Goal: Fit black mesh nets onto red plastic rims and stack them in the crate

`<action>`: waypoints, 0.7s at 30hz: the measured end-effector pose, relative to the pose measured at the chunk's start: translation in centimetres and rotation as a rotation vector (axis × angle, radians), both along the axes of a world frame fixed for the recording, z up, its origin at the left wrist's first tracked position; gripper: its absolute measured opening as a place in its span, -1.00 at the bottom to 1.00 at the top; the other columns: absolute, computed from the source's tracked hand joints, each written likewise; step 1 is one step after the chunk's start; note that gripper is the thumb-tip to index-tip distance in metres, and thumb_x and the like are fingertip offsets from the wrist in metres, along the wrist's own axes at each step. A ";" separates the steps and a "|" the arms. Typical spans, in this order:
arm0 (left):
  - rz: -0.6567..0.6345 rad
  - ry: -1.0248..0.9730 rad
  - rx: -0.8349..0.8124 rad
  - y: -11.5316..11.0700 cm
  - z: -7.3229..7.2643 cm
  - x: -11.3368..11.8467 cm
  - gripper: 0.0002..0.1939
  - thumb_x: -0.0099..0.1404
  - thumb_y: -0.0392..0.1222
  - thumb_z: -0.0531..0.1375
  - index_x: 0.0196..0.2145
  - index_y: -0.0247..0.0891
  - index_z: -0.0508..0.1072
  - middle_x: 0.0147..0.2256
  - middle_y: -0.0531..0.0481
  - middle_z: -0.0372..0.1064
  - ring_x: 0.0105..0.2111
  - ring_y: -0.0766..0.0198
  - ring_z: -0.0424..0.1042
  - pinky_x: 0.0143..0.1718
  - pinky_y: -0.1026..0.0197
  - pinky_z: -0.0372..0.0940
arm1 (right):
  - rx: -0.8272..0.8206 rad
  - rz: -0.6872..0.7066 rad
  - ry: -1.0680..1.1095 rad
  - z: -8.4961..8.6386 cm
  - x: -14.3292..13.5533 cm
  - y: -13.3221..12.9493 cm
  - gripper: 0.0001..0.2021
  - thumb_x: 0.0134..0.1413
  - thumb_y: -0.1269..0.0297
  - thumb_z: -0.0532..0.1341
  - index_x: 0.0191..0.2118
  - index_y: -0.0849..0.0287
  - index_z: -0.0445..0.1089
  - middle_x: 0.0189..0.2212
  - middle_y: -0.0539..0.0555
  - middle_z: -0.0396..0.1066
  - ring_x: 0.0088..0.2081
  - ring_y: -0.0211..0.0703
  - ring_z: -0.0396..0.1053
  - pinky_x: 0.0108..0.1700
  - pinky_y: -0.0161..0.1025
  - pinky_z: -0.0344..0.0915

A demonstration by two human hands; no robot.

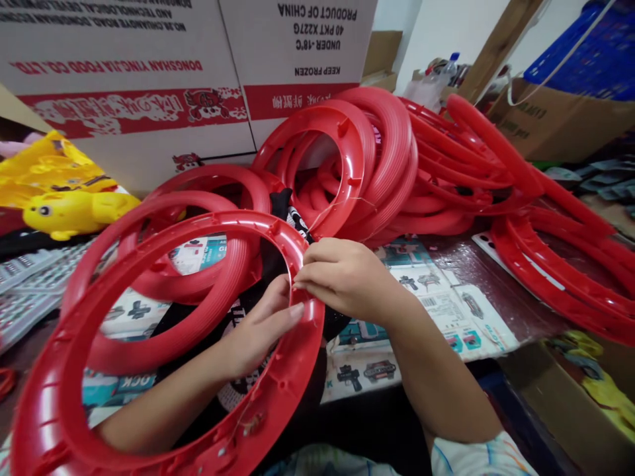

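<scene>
A large red plastic ring (292,370), its hollow ribbed side facing me, is tilted up in front of me. My left hand (258,327) reaches through its opening and grips the right part of the rim, thumb on the hollow side. My right hand (344,274) is closed at the same part of the rim, fingertips pinched on something too small to make out. Thin wires (248,423) lie in the ring's lower channel. Behind it, another red ring (169,344) lies on the printed card sheets, with dark cloth beside it.
Many red rings (391,145) are piled behind my hands and to the right. A large white carton (124,59) stands at the back. At left are a yellow toy (74,213) and clear trays (34,284); an open box (560,410) is at lower right.
</scene>
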State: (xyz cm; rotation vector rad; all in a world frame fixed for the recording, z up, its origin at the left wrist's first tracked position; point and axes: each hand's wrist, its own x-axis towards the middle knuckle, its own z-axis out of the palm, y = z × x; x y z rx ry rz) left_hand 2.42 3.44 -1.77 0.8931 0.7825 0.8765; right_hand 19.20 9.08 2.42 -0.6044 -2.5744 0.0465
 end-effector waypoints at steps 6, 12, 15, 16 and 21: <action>0.114 0.143 -0.161 0.2 0.6 0.7 -0.48 0.00 0.05 0.29 -0.15 -0.21 0.23 -0.53 0.08 0.41 -0.57 0.13 0.48 -0.50 0.12 0.37 | -0.071 -0.053 -0.083 -0.4 -0.3 0.3 -0.77 0.25 0.37 0.09 -0.33 0.28 0.48 -0.33 0.10 0.43 -0.31 -0.24 0.32 -0.29 -0.30 0.20; 0.192 0.227 -0.078 0.4 0.3 0.4 -0.67 -0.02 -0.17 0.28 -0.29 -0.22 0.28 -0.46 0.15 0.35 -0.46 0.33 0.40 -0.40 0.30 0.30 | -0.216 -0.125 -0.075 -0.1 -0.3 0.2 -0.82 0.20 0.30 0.17 -0.23 0.27 0.48 -0.28 0.12 0.46 -0.27 -0.18 0.36 -0.27 -0.25 0.24; 0.163 0.287 0.028 0.2 -0.3 0.4 -0.73 0.03 -0.22 0.22 -0.29 -0.22 0.27 -0.49 0.19 0.31 -0.48 0.37 0.34 -0.41 0.33 0.26 | -0.285 -0.090 -0.005 -0.1 -0.1 0.4 -0.75 0.16 0.27 0.22 -0.10 0.31 0.45 -0.16 0.19 0.46 -0.11 -0.09 0.37 -0.07 -0.15 0.30; 0.144 0.310 0.051 0.1 -0.5 0.4 -0.74 0.04 -0.23 0.20 -0.28 -0.21 0.26 -0.51 0.20 0.30 -0.50 0.37 0.33 -0.44 0.33 0.25 | -0.309 -0.069 0.049 -0.2 -0.1 0.5 -0.72 0.17 0.26 0.21 -0.05 0.31 0.43 -0.12 0.20 0.44 -0.07 -0.09 0.36 -0.01 -0.13 0.30; 0.100 0.390 0.080 -0.1 -0.6 0.6 -0.69 0.04 -0.27 0.16 -0.22 -0.20 0.23 -0.45 0.17 0.34 -0.47 0.32 0.36 -0.48 0.32 0.25 | -0.304 -0.340 0.468 -0.7 0.9 1.5 -0.43 0.19 0.09 0.15 0.27 0.15 0.12 0.18 0.23 0.16 0.22 -0.02 0.14 0.24 0.01 0.13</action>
